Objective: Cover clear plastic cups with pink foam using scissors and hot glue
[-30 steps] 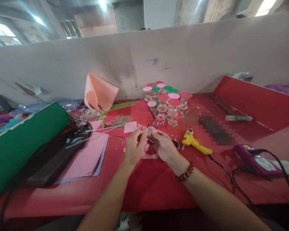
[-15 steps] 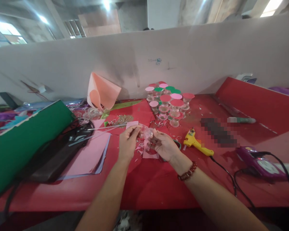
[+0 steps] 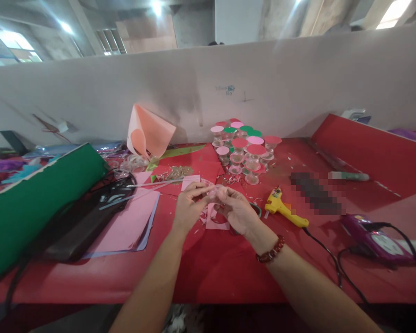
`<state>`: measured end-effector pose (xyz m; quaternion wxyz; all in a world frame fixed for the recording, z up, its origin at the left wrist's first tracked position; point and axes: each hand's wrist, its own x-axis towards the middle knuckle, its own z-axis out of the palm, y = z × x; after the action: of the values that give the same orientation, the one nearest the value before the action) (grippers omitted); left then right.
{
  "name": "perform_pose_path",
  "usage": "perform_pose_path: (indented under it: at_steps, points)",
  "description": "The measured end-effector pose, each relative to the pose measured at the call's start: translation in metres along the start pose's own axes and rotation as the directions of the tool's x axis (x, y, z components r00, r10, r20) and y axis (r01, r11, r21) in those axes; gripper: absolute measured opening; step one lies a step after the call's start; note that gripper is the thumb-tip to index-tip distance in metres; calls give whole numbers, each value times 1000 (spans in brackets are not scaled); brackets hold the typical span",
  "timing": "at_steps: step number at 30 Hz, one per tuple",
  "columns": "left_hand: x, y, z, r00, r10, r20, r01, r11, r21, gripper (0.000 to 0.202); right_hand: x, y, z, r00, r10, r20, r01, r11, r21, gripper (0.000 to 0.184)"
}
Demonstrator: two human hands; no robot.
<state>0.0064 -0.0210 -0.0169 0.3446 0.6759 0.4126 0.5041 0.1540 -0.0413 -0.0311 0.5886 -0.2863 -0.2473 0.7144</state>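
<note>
Close above the middle of the red-covered table, a small clear round plastic piece (image 3: pixel 212 193) sits between my two hands, mostly hidden by the fingers. My left hand (image 3: pixel 189 207) is closed, its thumb and fingertips pinching the piece from the left. From the other side my right hand (image 3: pixel 238 209) grips it between thumb and bent fingers. Under the hands lies a pink paper square (image 3: pixel 217 225) with a round cut-out, among paper scraps. Behind them stand several clear waisted plastic pieces (image 3: pixel 252 163) topped with red, pink and green discs (image 3: pixel 256 149).
A yellow glue gun (image 3: pixel 284 209) lies to the right, its cord running near a purple power strip (image 3: pixel 374 240). Pink sheets (image 3: pixel 125 222) and a black bag-like item (image 3: pixel 79 226) lie left, beside a green board (image 3: pixel 48 199). A red board (image 3: pixel 367 152) leans at right.
My left fingers have moved right onto the clear piece, which is now more covered. The right hand keeps its hold. The view has shifted slightly.
</note>
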Motion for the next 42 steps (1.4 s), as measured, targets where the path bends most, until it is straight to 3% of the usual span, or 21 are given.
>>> perform_pose_path:
  at_steps: [4,12,17,21,26,33,38,42]
  points:
    - [-2,0,1,997,47,-58,-45,999,30,15,-3,0,4,996,-50,78,55,997,-60,27]
    - [-1,-2,1,993,18,-112,-19,1000,-9,15,1,0,3,1000,-1,14,1,1000,-10,27]
    - [-2,4,3,972,193,-134,-173,974,146,4,1,0,2,1000,-2,4,2,1000,-27,27]
    - [-3,0,6,958,262,-119,-227,942,245,11,1,0,2,1000,-12,-18,11,998,-64,30]
    - [-2,-6,7,975,203,-95,-171,947,271,11,2,0,2,1000,-3,-16,1,995,-102,30]
    - [1,-8,-3,970,-20,-241,84,962,258,12,3,4,-1,995,71,68,-67,996,-56,33]
    - [5,-6,-8,986,-157,-59,164,977,139,17,7,2,-5,997,48,55,-46,998,-50,34]
    - [5,-3,-9,987,-154,-36,156,986,64,19,8,2,-6,1000,-3,13,4,999,-51,34]
